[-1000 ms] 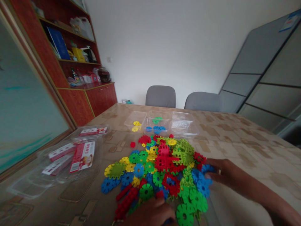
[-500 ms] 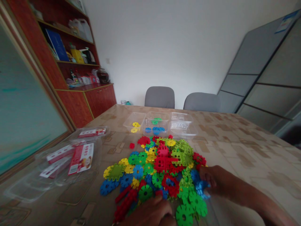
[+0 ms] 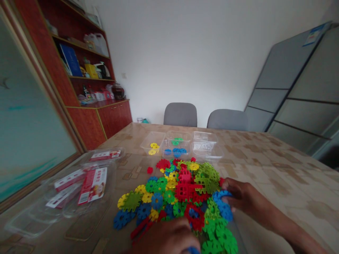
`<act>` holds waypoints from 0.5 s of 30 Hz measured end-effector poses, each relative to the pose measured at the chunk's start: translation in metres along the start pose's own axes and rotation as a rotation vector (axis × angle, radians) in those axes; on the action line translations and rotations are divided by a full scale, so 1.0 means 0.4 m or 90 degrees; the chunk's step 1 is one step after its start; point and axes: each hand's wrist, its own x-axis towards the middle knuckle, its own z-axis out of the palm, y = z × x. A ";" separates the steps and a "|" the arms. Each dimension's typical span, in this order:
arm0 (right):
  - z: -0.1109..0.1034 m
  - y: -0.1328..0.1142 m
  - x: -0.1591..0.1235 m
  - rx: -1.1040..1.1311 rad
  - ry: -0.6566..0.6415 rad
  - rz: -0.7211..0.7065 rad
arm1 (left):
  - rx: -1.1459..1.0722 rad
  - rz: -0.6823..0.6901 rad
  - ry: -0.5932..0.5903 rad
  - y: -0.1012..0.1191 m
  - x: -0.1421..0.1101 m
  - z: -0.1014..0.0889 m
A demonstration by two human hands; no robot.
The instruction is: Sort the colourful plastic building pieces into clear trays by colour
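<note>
A heap of plastic building pieces lies before me, with notched snowflake discs in yellow, green and blue. My right hand (image 3: 242,195) is at the heap's right side, thumb and fingers closed on a blue snowflake disc (image 3: 222,194); more blue discs lie just below. At the near edge, blurred, is my left hand (image 3: 168,237), fingers curled, with a bit of a blue disc (image 3: 194,250) showing at them. Close to it are a red frame-shaped piece (image 3: 195,217) and green discs (image 3: 225,238). Lime square pieces (image 3: 208,176) sit at the upper right.
Clear plastic boxes stand behind the heap: one (image 3: 144,146) holds yellow discs, others (image 3: 176,155) blue and green ones. Stacked clear lids (image 3: 34,225) with red-and-white labels (image 3: 92,186) lie at left. Two grey chairs (image 3: 180,114) stand beyond the table (image 3: 265,169).
My right hand has moved up slightly and grips a blue disc at the heap's side. My left hand has shifted a little, and blue now shows at its fingers. The view has tilted up slightly.
</note>
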 end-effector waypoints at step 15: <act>0.018 -0.034 0.399 0.196 0.169 -0.011 | -0.176 -0.225 0.418 -0.247 0.293 -0.325</act>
